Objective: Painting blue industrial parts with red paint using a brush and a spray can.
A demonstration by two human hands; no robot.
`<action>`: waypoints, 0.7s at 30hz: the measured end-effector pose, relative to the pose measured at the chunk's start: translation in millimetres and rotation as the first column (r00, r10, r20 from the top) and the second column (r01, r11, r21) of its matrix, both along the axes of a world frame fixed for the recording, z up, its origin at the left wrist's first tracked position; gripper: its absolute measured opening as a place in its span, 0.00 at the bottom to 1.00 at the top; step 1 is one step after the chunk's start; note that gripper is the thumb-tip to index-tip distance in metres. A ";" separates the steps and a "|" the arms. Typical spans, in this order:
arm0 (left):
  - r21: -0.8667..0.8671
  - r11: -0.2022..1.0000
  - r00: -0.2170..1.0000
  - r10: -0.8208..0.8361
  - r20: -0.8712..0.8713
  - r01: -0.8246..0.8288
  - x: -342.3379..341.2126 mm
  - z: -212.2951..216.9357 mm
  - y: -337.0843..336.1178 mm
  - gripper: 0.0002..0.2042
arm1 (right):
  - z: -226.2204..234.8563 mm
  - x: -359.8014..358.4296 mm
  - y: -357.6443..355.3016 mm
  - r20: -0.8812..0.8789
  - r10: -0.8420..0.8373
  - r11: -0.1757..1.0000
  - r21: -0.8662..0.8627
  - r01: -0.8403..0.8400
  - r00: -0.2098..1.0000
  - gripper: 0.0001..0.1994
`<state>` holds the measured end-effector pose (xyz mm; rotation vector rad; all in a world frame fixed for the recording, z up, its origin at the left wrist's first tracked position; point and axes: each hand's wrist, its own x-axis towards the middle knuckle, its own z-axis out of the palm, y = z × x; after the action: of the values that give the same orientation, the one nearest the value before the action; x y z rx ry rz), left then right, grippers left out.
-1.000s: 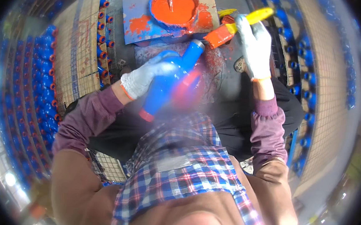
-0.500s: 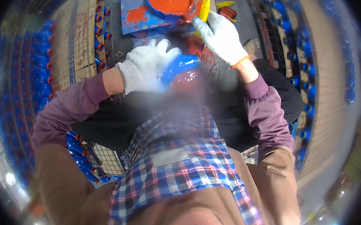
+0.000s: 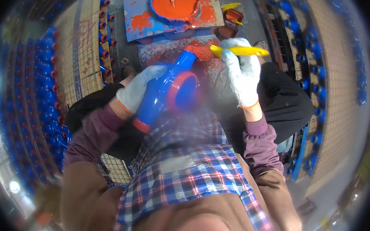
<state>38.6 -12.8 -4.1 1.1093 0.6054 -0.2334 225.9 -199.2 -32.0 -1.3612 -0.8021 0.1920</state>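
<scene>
My left hand, in a white knit glove, grips a blue pipe fitting with orange-red painted rims, held in front of my chest. My right hand, also gloved, holds a yellow-handled paintbrush whose orange-wet bristles touch the fitting's upper end. Beyond them a blue bowl of orange paint with a stick in it sits on a paint-smeared board.
Rows of blue fittings with orange ends line wire racks on my left. More blue fittings stand on racks at the right. A small dark paint pot lies beside the board.
The fitting has turned so that its round orange-rimmed opening faces me. My right hand brought the brush down from the paint bowl to the fitting's top end.
</scene>
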 end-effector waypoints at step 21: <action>-0.813 0.580 0.868 0.380 0.319 0.045 14.1 -1.9 -33.4 0.36 | -29.2 -1.3 -7.8 -0.480 0.152 0.965 0.261 -0.025 0.864 0.15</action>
<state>52.7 -46.2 -6.0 0.1664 0.1074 -0.0370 224.6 -207.0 -61.2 -0.9737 -0.4326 0.4808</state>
